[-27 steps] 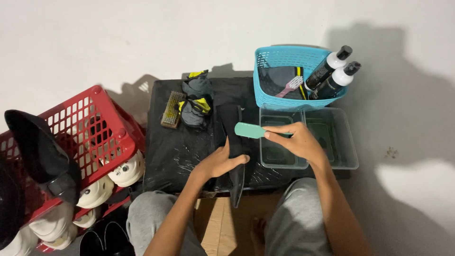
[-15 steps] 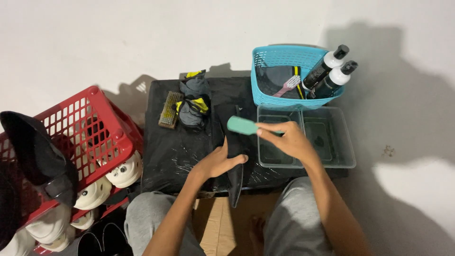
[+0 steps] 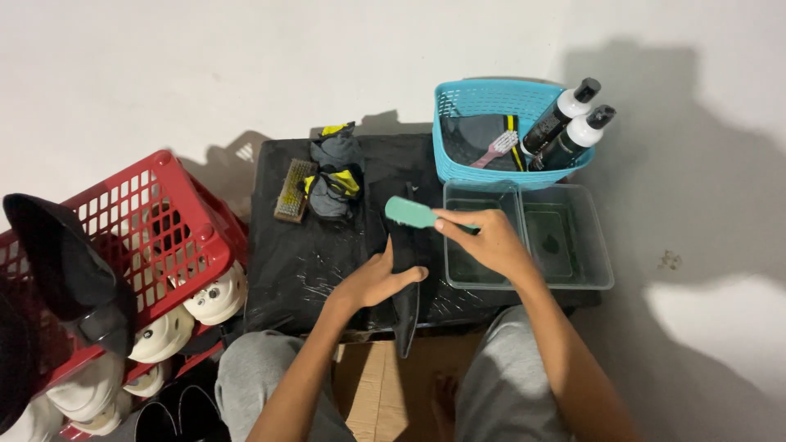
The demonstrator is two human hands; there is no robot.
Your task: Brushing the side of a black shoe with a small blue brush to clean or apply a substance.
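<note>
While seen from above, centre frame: left hand (image 3: 378, 281) lies flat, fingers spread, pressing down on a long black insole (image 3: 404, 282), which lies lengthwise on a black-covered work surface (image 3: 303, 254) w/ its lower tip hanging over the near edge.

Right hand (image 3: 485, 241), centre-right: closed around handle of a teal brush (image 3: 412, 213); brush head sticks out to the left, over upper end of insole. Contact w/ insole: can't tell.

Other items:
- Clear plastic tub (image 3: 594, 263), right of centre, just beside right hand; shallow greenish water inside.
- Teal basket (image 3: 475, 98), upper right, touching tub's far rim. Holds 2 black bottles (image 3: 566, 124) w/ white collars, tilted; pink toothbrush-type brush (image 3: 495, 150).
- Grey/yellow shoes (image 3: 334, 172), pair, upper centre on the black surface.
- Wooden bristle brush (image 3: 293, 190), just left of shoes.
- Red crate (image 3: 151, 213), left side; dark shoe (image 3: 65, 262) at its left edge, white shoes (image 3: 176, 319) below it.
- Cardboard (image 3: 368, 393), bottom centre, between the person's knees in grey trousers.
</note>
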